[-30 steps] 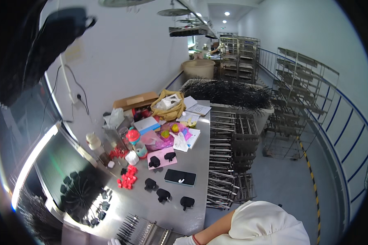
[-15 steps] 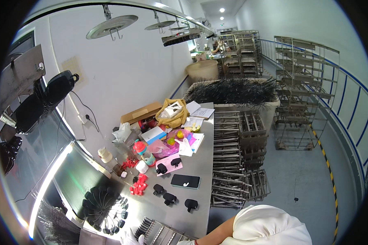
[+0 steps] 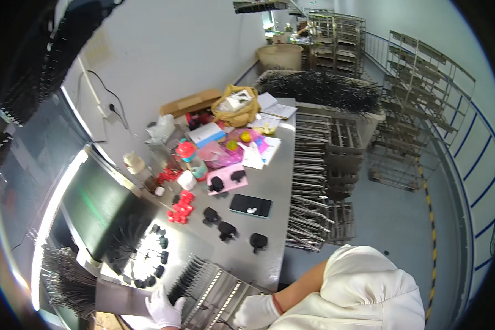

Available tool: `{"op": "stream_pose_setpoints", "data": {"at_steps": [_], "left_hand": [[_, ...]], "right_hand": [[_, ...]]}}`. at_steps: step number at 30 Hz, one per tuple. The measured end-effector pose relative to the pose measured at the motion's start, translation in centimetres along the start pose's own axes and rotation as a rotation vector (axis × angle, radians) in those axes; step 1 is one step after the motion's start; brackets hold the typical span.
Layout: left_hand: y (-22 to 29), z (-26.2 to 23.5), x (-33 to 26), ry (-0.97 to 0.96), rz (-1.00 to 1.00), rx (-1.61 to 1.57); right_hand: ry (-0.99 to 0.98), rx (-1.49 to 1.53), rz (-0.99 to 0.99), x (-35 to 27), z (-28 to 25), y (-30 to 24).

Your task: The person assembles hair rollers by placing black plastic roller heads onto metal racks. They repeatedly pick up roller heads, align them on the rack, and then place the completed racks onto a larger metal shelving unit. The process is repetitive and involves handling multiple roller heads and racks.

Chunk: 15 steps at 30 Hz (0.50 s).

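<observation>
My left hand [image 3: 163, 309], in a white glove, is beside the left end of a metal rack [image 3: 213, 300], its fingers stretched out near a grey metal sheet [image 3: 121, 298]. Black thin-tipped pieces [image 3: 188, 278] stand in a row along that end of the rack. My right hand [image 3: 257, 311], also gloved, is closed at the rack's right side; its fingertips are partly hidden. Beyond my left hand, small black plastic pieces [image 3: 159, 270] lie in an arc on a brightly lit surface, with blurred dark wires [image 3: 125, 242] beside them.
A bundle of black wires [image 3: 69, 280] stands at the left. On the metal table are a phone [image 3: 251, 205], loose black parts [image 3: 226, 230], red pieces [image 3: 180, 208] and a red-capped bottle [image 3: 191, 158]. Metal racks [image 3: 309, 181] are stacked right of the table; a wire bin [image 3: 324, 91] is behind.
My view has tilted down, so the table sits higher in it and both hands and the rack show more fully. The ring of black pieces now looks like an arc with blurred wires.
</observation>
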<state>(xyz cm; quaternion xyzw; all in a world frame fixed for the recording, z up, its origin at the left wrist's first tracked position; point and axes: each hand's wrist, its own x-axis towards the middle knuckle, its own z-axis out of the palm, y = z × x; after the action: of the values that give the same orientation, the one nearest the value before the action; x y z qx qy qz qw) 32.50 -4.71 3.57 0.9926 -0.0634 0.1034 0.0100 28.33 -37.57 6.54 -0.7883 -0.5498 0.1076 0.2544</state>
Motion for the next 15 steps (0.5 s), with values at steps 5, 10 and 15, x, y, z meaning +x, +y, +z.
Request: {"op": "stream_pose_setpoints", "data": {"at_steps": [5,10,15], "left_hand": [[-0.6,-2.0,3.8,-0.113,-0.064,0.046],[-2.4,-4.8,-1.4,-0.019,-0.279,-0.083],[-3.3,-1.6,0.4,0.345,-0.113,-0.103]], "right_hand": [[0.053,-0.137,-0.031,0.7,-1.0,0.4],[0.066,-0.107,-0.093,0.2,-1.6,0.1],[0.023,-0.248,0.024,-0.4,-2.8,-1.8]]}}
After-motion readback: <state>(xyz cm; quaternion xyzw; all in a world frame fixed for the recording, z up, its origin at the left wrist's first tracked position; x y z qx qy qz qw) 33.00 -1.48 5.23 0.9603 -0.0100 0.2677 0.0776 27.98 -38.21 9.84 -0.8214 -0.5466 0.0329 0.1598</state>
